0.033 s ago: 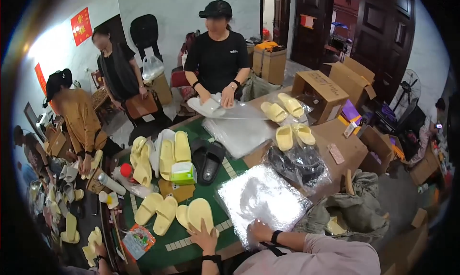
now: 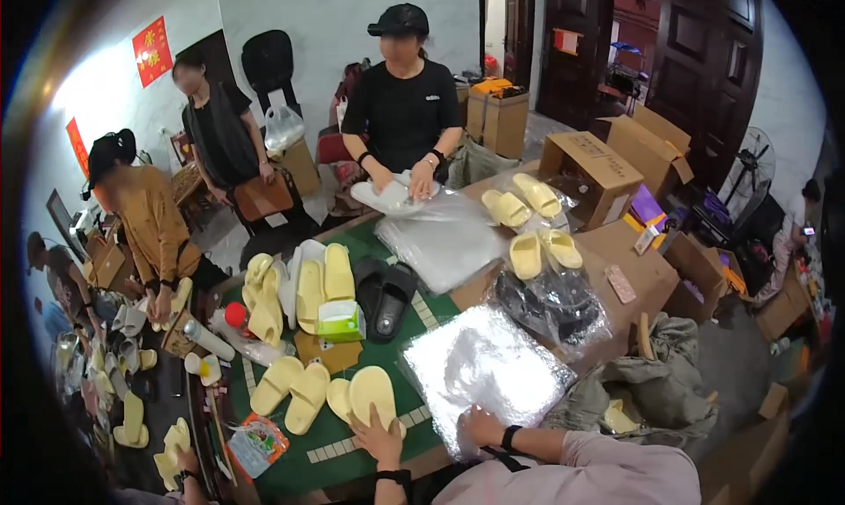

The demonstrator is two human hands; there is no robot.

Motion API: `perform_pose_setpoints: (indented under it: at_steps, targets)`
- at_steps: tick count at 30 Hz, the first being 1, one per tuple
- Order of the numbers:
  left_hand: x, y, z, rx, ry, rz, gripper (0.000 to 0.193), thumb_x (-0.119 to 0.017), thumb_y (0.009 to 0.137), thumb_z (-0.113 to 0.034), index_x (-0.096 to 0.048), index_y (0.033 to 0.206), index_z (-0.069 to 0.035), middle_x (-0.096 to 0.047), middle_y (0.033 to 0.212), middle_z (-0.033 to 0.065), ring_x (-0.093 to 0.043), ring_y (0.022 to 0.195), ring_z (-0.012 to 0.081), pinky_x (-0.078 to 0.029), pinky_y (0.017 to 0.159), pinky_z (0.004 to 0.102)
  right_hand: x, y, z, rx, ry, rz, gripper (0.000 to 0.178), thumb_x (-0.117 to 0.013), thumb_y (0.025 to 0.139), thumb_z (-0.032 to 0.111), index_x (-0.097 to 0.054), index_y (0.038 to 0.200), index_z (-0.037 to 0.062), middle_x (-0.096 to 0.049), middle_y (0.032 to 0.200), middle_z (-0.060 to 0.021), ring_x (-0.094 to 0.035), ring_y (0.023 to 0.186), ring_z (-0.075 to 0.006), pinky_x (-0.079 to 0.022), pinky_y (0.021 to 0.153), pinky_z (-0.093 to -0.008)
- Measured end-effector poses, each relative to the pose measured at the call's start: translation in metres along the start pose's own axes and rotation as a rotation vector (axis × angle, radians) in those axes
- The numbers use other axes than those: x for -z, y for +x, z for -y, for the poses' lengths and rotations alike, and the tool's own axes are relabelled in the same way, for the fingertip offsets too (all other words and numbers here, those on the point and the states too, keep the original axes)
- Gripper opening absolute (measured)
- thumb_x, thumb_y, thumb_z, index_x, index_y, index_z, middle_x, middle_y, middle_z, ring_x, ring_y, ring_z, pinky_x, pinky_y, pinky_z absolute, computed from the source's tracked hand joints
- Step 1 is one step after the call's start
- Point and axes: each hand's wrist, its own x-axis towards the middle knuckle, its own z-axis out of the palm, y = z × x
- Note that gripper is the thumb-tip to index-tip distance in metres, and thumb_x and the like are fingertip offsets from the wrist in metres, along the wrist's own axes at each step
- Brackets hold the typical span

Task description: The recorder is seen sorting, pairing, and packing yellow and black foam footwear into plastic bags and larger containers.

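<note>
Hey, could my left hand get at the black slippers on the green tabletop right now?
Probably yes. Your left hand rests on a yellow slipper, which lies between it and the black slippers, but nothing tall seems to block the way over, and nothing covers them.

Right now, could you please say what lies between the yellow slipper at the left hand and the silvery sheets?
In the head view, green tabletop and the end of a row of pale tiles lie between the yellow slipper and the sheets.
</note>
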Motion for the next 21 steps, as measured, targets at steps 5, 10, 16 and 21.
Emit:
perform_pose_setpoints:
  at_steps: [5,10,16,21]
  targets:
    - [-0.003,0.012,-0.005,0.408,-0.46,0.002,0.084,-0.075,0.066,-0.018,-0.029,0.135,-0.005,-0.06,0.097,0.0257,-0.057,0.091,0.0435,-0.045,0.08,0.0451,0.022,-0.011,0.003,-0.053,0.039,0.056,0.049,-0.047,0.084,0.025,-0.038,0.13,0.0078,-0.028,0.135,-0.0359,-0.037,0.121,-0.0486,-0.036,0.088,-0.0636]
    - [0.001,0.015,-0.029,0.21,-0.362,-0.207,0.075,-0.065,0.071,-0.01,-0.027,0.134,0.002,-0.048,0.118,0.0262,-0.049,0.108,0.0368,-0.04,0.089,0.0414,0.008,-0.008,-0.008,-0.021,-0.03,0.09,0.054,-0.047,0.085,0.023,-0.032,0.135,0.0082,-0.027,0.137,-0.0333,-0.036,0.121,-0.0488,-0.036,0.089,-0.0623]
    - [-0.033,0.035,-0.054,-0.103,-0.183,0.045,0.082,-0.061,0.077,-0.022,-0.014,0.14,0.002,-0.032,0.13,0.0348,-0.047,0.107,0.0446,-0.041,0.087,0.0474,-0.005,-0.003,-0.01,0.035,-0.123,0.019,0.052,-0.046,0.085,0.023,-0.033,0.134,0.0085,-0.03,0.135,-0.0315,-0.042,0.117,-0.0461,-0.039,0.089,-0.0578]
    - [-0.051,0.048,-0.041,0.072,-0.427,0.24,0.079,-0.064,0.076,-0.032,-0.024,0.136,0.0,-0.024,0.132,0.0392,-0.044,0.11,0.0477,-0.038,0.094,0.049,0.006,-0.005,-0.007,-0.02,-0.073,0.082,0.054,-0.05,0.083,0.027,-0.037,0.13,0.0046,-0.03,0.131,-0.0358,-0.042,0.114,-0.0501,-0.04,0.09,-0.0555]
